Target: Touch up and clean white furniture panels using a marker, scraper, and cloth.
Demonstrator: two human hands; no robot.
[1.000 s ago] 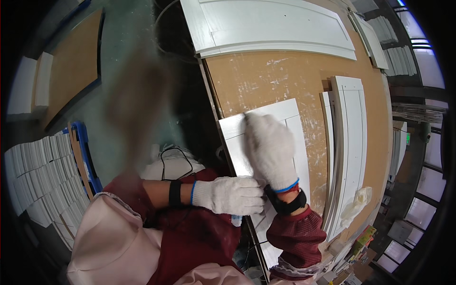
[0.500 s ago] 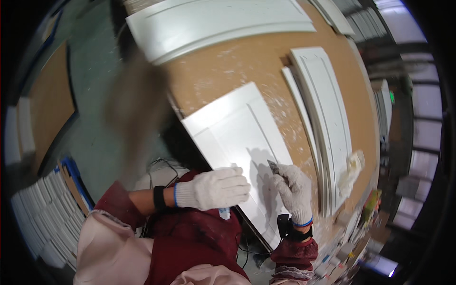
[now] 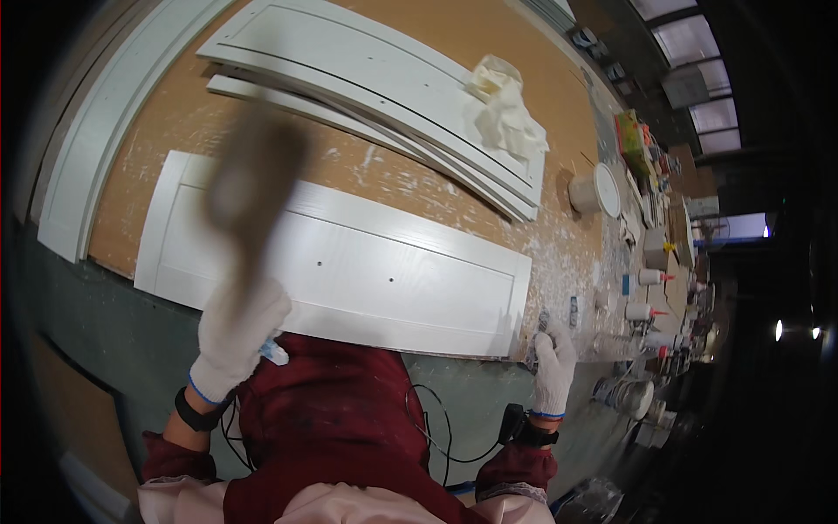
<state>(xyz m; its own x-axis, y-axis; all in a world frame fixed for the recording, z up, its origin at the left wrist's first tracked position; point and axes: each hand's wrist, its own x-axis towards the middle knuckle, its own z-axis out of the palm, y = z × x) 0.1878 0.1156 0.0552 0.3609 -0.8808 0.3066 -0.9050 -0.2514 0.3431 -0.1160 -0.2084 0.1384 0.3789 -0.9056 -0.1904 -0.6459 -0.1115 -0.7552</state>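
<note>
White panel: likely stiff; grip edges. I cannot tell if my left hand or right hand holds anything.

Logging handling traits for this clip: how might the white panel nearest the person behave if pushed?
The white panel is probably stiff, as it looks like a flat, framed board. Its sheen suggests a smooth, perhaps slippery face. Lying flat, it seems unlikely to roll, but its near side lies along the edge of the table.
</note>
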